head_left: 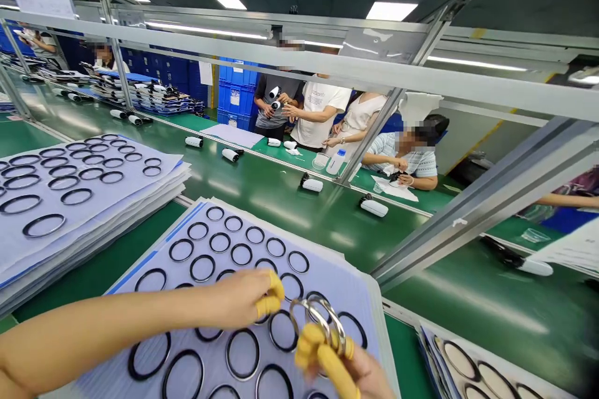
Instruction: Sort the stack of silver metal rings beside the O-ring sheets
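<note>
My right hand (344, 365), with yellow finger cots, grips several shiny silver rings (330, 318) standing on edge between thumb and fingers. My left hand (248, 298) reaches in from the left above the sheet, its cot-covered fingers curled close together. Whether a ring sits in those fingertips I cannot make out. Below both hands lies a stack of pale sheets (327, 267), its top one carrying rows of dark-rimmed rings (242, 354). My left forearm and hand hide some of the rings.
Another ring-covered sheet stack (107, 224) stands at left, and more ringed sheets (461, 361) at lower right. Beyond runs a green conveyor (281, 193) with white-and-black devices (373, 206). A slanted metal post (468, 206) rises at right. Several people (322, 106) work across the line.
</note>
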A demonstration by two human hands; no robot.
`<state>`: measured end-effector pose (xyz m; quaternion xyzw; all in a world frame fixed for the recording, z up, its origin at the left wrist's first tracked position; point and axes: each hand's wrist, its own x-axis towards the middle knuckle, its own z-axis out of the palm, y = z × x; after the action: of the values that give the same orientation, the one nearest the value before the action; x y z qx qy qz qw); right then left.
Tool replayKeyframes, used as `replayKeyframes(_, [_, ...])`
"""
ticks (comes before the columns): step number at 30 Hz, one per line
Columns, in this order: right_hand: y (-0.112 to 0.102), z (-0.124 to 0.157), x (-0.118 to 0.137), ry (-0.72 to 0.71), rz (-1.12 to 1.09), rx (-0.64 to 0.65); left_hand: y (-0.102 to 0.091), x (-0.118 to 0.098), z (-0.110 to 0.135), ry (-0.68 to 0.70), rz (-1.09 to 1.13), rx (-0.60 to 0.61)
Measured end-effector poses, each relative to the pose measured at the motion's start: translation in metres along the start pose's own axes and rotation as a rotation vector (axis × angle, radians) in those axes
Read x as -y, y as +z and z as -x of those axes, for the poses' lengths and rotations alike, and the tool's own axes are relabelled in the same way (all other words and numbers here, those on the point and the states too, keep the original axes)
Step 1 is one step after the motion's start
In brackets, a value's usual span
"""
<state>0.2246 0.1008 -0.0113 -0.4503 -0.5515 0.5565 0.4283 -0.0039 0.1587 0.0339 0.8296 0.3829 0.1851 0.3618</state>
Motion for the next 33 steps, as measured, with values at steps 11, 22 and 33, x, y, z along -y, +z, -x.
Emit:
replayKeyframes(11, [-0.038,-0.122,-0.014,-0.348,0.999,-0.032,0.001,0.057,-0.1,-0.129,-0.301,-0.066])
replayKeyframes(22, [-0.017,-0.048,0.01,-0.079,0.33,-0.326,-0.017,0.008,-0.028,-0.153,0.47,-0.164])
replayKeyframes(33, [0.037,0.02,0.041,0.175,-0.668,-0.136,-0.016,-0.036,0.045,-0.223,1.34,-0.054])
